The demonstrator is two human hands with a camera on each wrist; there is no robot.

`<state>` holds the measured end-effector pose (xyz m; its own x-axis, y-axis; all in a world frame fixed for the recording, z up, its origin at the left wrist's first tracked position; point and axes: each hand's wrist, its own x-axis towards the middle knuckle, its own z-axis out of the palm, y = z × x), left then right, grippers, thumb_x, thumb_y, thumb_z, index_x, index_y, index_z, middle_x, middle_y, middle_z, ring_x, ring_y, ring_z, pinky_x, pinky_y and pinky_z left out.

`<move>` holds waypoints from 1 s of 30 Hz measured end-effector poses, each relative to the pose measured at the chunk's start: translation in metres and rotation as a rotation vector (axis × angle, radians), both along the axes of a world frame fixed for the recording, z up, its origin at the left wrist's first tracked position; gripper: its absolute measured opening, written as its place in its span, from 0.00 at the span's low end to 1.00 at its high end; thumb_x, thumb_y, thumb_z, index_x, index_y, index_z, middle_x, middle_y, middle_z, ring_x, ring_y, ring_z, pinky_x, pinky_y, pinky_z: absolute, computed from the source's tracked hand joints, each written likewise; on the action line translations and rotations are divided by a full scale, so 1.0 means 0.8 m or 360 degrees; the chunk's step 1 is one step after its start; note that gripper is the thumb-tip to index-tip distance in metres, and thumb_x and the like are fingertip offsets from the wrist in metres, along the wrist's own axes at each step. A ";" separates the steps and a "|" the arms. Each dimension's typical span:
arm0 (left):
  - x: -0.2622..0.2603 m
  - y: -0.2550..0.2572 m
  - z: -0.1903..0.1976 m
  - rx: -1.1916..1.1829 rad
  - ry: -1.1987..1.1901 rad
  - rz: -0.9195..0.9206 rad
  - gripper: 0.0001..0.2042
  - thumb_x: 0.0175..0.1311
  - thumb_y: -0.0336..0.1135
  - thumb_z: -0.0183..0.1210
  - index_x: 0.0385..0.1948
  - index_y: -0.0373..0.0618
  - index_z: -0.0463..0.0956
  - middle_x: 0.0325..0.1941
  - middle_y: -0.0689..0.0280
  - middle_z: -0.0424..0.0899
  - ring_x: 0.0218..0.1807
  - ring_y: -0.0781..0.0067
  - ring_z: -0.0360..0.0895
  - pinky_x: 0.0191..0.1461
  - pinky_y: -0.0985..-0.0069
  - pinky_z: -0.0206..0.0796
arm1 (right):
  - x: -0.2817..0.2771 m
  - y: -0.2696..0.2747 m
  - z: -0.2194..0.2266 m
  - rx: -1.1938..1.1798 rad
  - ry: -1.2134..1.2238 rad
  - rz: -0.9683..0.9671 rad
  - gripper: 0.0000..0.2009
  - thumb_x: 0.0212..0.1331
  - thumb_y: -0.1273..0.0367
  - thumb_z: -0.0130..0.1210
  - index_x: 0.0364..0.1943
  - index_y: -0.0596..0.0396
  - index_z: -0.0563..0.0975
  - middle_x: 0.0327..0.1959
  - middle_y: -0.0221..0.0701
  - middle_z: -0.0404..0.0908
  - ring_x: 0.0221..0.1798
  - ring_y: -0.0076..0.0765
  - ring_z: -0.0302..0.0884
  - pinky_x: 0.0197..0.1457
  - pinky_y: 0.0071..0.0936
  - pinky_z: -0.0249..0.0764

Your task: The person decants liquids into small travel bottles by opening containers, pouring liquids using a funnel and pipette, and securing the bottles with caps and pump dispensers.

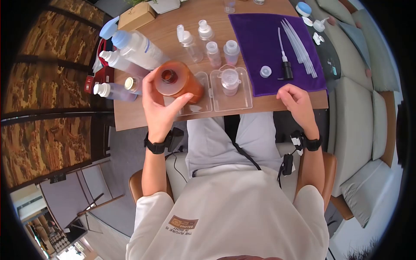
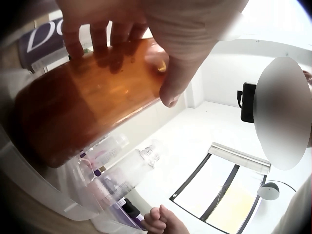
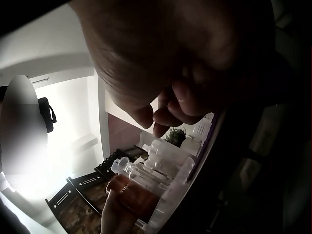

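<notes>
One bottle (image 1: 178, 80) left of the cloth (image 1: 255, 41) is gripped by the left hand (image 1: 161, 110). Beside the cloth, the right hand (image 1: 299, 105) is loosely curled.

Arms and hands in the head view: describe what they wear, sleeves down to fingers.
The left hand and right hand wear no gloves. Short off-white sleeves cover the upper arms. Black straps circle both wrists, carrying dark devices; the right one shows white patches. Thin dark cables trail from both.

Pale T-shirt (image 1: 242, 212), brown chest patch (image 1: 183, 222), apparently grey trousers (image 1: 207, 143), black wrist straps (image 1: 156, 147)
</notes>
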<state>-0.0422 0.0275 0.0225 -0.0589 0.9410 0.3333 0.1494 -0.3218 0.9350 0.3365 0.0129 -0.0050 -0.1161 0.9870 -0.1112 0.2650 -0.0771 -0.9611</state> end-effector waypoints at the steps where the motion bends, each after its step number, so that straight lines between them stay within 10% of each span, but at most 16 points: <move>1: 0.000 0.000 -0.001 0.0002 0.0006 -0.0001 0.41 0.48 0.27 0.82 0.67 0.38 0.68 0.67 0.60 0.75 0.69 0.66 0.73 0.76 0.66 0.63 | 0.001 0.000 -0.002 -0.0022 0.0013 -0.0005 0.10 0.74 0.67 0.59 0.36 0.59 0.83 0.28 0.16 0.75 0.30 0.10 0.62 0.32 0.17 0.57; 16: -0.012 -0.002 -0.023 0.0078 -0.0031 -0.0085 0.57 0.43 0.36 0.86 0.78 0.39 0.57 0.78 0.55 0.68 0.78 0.59 0.66 0.82 0.60 0.57 | -0.001 -0.003 -0.005 0.0013 -0.0044 -0.0018 0.07 0.72 0.71 0.62 0.39 0.61 0.84 0.33 0.22 0.84 0.35 0.13 0.75 0.39 0.15 0.69; 23: -0.028 -0.005 -0.066 0.0262 -0.0279 -0.0056 0.44 0.64 0.61 0.70 0.72 0.35 0.65 0.74 0.54 0.70 0.76 0.58 0.68 0.78 0.57 0.61 | -0.004 -0.003 -0.004 -0.0015 -0.0099 -0.0019 0.07 0.72 0.70 0.62 0.39 0.61 0.84 0.32 0.20 0.81 0.34 0.11 0.71 0.36 0.15 0.65; 30: -0.041 0.000 -0.088 0.0217 -0.0620 -0.0144 0.34 0.78 0.62 0.54 0.62 0.32 0.73 0.66 0.56 0.76 0.67 0.64 0.75 0.73 0.63 0.66 | -0.013 -0.004 0.006 0.0049 -0.0173 0.0002 0.08 0.73 0.69 0.62 0.41 0.60 0.85 0.31 0.18 0.79 0.34 0.11 0.72 0.36 0.14 0.67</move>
